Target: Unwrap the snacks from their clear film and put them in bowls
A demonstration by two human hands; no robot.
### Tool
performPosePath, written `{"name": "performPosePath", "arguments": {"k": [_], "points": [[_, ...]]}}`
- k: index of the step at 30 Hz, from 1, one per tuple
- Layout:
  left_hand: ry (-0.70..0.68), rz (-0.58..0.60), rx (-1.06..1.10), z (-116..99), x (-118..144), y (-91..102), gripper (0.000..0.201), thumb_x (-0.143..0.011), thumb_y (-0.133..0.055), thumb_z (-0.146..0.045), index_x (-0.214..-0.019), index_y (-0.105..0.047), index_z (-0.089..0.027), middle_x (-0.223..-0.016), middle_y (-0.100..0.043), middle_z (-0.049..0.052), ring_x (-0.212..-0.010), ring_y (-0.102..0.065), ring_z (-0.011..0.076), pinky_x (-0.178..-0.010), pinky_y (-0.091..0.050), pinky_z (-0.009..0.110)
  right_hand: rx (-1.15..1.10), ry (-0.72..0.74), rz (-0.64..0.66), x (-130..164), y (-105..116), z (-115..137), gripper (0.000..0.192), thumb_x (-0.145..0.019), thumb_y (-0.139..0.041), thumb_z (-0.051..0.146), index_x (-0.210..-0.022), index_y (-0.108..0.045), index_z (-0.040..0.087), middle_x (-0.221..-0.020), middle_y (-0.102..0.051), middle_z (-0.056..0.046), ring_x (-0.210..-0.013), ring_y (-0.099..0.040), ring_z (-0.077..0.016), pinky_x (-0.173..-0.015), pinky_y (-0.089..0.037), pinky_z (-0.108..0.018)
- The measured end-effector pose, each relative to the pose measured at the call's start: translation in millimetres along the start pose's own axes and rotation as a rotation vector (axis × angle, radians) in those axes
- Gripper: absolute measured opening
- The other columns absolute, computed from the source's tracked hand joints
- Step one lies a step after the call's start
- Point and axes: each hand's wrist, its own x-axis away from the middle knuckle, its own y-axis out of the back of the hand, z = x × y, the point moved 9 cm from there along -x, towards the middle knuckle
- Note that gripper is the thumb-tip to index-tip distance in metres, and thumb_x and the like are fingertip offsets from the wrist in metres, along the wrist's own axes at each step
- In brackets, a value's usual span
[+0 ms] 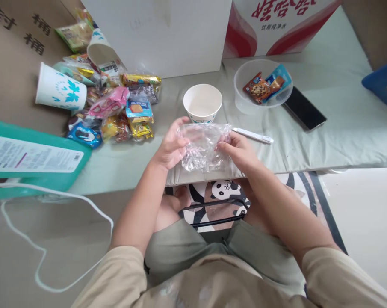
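Observation:
A crumpled clear plastic wrapper is stretched between both my hands above the near edge of a pale green mat. My left hand grips its left side and my right hand pinches its right side. Just beyond the wrapper stands an upright white paper cup, which looks empty. A white pen-like stick lies on the mat next to my right hand.
A pile of snack packets with two tipped paper cups lies at the left. A clear bowl holds two cookie packets, with a black phone beside it. A white box, teal package and white cable surround me.

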Motion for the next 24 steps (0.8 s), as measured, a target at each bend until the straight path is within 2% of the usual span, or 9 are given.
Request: {"name": "performPosePath", "arguments": {"k": [3, 5, 9, 13, 16, 18, 20, 22, 24], "points": [[0.203, -0.007, -0.137, 22, 0, -0.7, 0.035, -0.065, -0.080, -0.029, -0.095, -0.066, -0.018, -0.091, -0.073, 0.006, -0.077, -0.071, 0.0176, -0.066, -0.057, 0.029, -0.016, 0.028, -0.048, 2, 5, 3, 0.020, -0.082, -0.068, 0.039, -0.086, -0.058, 0.022, -0.070, -0.061, 0.002, -0.063, -0.057, -0.0120, -0.061, -0.046, -0.027], [0.233, -0.084, -0.212, 26, -2, 6.8, 0.022, -0.067, -0.075, -0.024, -0.086, -0.067, -0.017, -0.079, -0.071, 0.002, -0.060, -0.063, 0.0102, -0.056, -0.051, 0.023, 0.001, 0.018, -0.024, 2, 6, -1, 0.023, -0.082, -0.070, 0.041, -0.089, -0.056, 0.024, -0.058, -0.053, 0.007, -0.050, -0.049, -0.0107, -0.051, -0.040, -0.024], [0.175, -0.087, -0.204, 18, -4, 11.3, 0.029, -0.071, -0.075, -0.026, -0.098, -0.067, -0.022, -0.065, -0.065, -0.004, -0.048, -0.057, 0.0095, -0.048, -0.046, 0.022, -0.115, -0.005, -0.013, 3, 11, -6, 0.030, -0.078, -0.073, 0.045, -0.093, -0.058, 0.025, -0.057, -0.055, 0.007, -0.046, -0.048, -0.0113, -0.046, -0.039, -0.025], [0.041, 0.004, -0.165, 0, -6, 7.7, 0.028, -0.072, -0.074, -0.045, -0.072, -0.068, -0.017, -0.068, -0.067, 0.003, -0.059, -0.062, 0.0143, -0.056, -0.051, 0.027, -0.229, -0.005, 0.022, 5, 16, -1, 0.027, -0.073, -0.067, 0.048, -0.075, -0.063, 0.022, -0.069, -0.063, -0.001, -0.058, -0.056, -0.0139, -0.054, -0.045, -0.029], [-0.032, -0.004, -0.343, -3, -9, 12.3, 0.041, -0.079, -0.063, -0.056, -0.064, -0.065, -0.017, -0.069, -0.067, 0.007, -0.065, -0.062, 0.0170, -0.059, -0.049, 0.029, -0.132, -0.005, 0.016, 4, 16, -1, 0.037, -0.078, -0.058, 0.057, -0.072, -0.063, 0.021, -0.077, -0.065, -0.005, -0.068, -0.058, -0.0161, -0.062, -0.048, -0.031], [-0.085, -0.044, -0.561, -3, -11, 17.3, 0.024, -0.075, -0.070, -0.041, -0.075, -0.065, -0.018, -0.074, -0.066, 0.003, -0.064, -0.058, 0.0139, -0.059, -0.047, 0.027, -0.018, -0.023, -0.073, 3, 20, -6, 0.029, -0.074, -0.068, 0.049, -0.081, -0.060, 0.022, -0.074, -0.061, -0.001, -0.065, -0.053, -0.0138, -0.062, -0.044, -0.029], [-0.216, -0.148, -0.739, -12, -9, 21.8, 0.024, -0.068, -0.072, -0.022, -0.091, -0.063, -0.020, -0.087, -0.067, 0.001, -0.070, -0.059, 0.0127, -0.065, -0.048, 0.025, 0.033, -0.036, -0.176, 2, 24, -10, 0.039, -0.065, -0.076, 0.035, -0.097, -0.055, 0.024, -0.074, -0.059, 0.004, -0.063, -0.050, -0.0124, -0.062, -0.041, -0.028], [-0.423, -0.380, -0.843, -33, 3, 26.4, 0.030, -0.069, -0.067, -0.014, -0.097, -0.060, -0.021, -0.098, -0.065, 0.002, -0.085, -0.062, 0.0154, -0.078, -0.051, 0.028, 0.027, -0.012, -0.264, 3, 28, -9, 0.049, -0.064, -0.074, 0.030, -0.107, -0.052, 0.025, -0.079, -0.062, 0.004, -0.066, -0.052, -0.0132, -0.066, -0.042, -0.029], [-0.574, -0.597, -0.898, -49, 22, 22.3, 0.017, -0.076, -0.065, -0.014, -0.090, -0.058, -0.022, -0.094, -0.063, 0.003, -0.094, -0.060, 0.0183, -0.091, -0.050, 0.033, 0.068, 0.037, -0.324, 5, 29, -2, 0.036, -0.067, -0.071, 0.031, -0.099, -0.055, 0.024, -0.086, -0.065, 0.001, -0.075, -0.057, -0.0153, -0.075, -0.045, -0.032]]}}
